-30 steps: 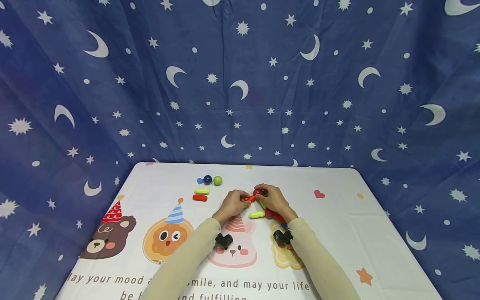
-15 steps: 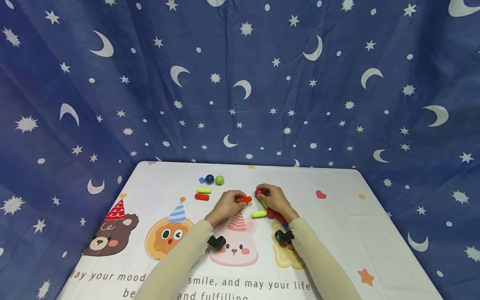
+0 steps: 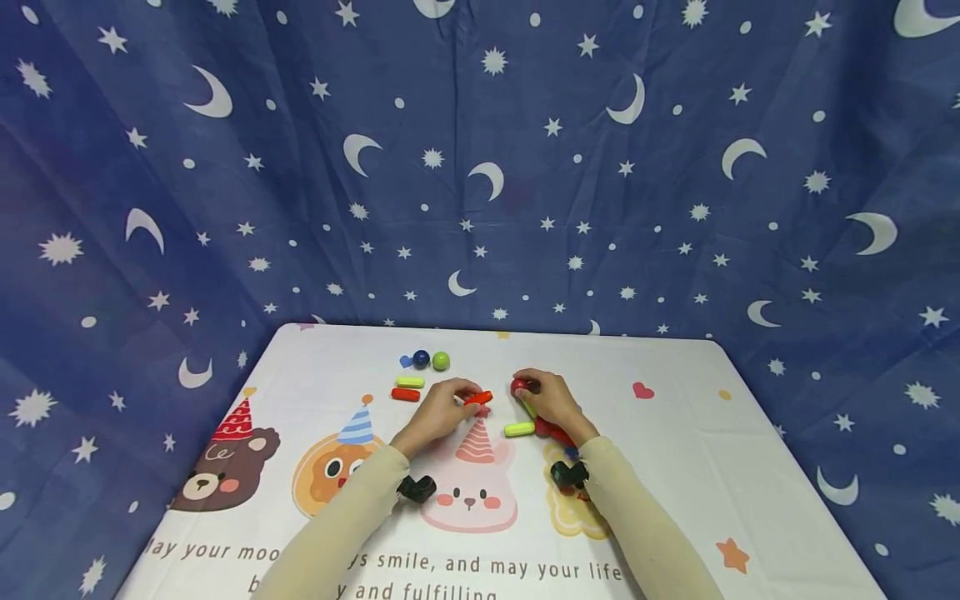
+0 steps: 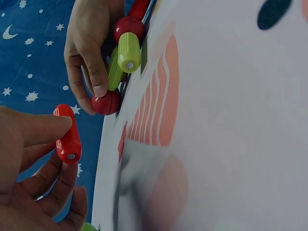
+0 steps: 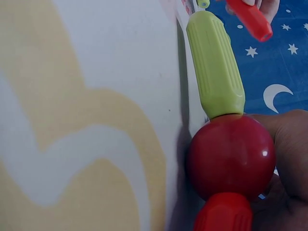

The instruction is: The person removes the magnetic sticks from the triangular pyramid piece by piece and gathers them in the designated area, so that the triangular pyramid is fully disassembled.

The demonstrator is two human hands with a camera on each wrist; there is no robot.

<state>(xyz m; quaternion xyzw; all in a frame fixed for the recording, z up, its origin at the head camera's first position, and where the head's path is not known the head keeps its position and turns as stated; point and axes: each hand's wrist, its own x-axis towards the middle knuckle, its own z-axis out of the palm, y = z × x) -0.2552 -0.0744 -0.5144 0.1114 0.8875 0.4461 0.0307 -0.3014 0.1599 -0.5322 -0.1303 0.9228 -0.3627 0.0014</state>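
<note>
So the left hand (image 3: 441, 410) has just slid away from the right one. A second ago the red rod (image 3: 478, 398) it's pinching sat right up at the end ball (image 4: 107, 103); now there's a plain gap, so that rod looks unattached at this point. Thumb and fingertips have it, near the tip of the printed pink party hat (image 3: 476, 442). The right hand (image 3: 553, 398) hasn't really gone anywhere: it's gripping that end ball, and the connected pieces run back under the palm toward the wrist.

Counts, as far as they're visible:
- Red rods: three. One's pinched, one's the spare red rod (image 3: 406, 394), one's the joined red rod (image 5: 224, 214).
- Yellow-green rods: three. There's the spare yellow-green rod (image 3: 410, 382), the side rod (image 3: 519, 429), and the linking rod (image 4: 114, 72) between the red balls.
- Red balls: two, the gripped one plus the middle ball (image 5: 231, 156).
- Green ball (image 3: 441, 361): one.
- Dark blue ball (image 3: 422, 359): one for sure; something blue by the right wrist is too hidden to call.
</note>
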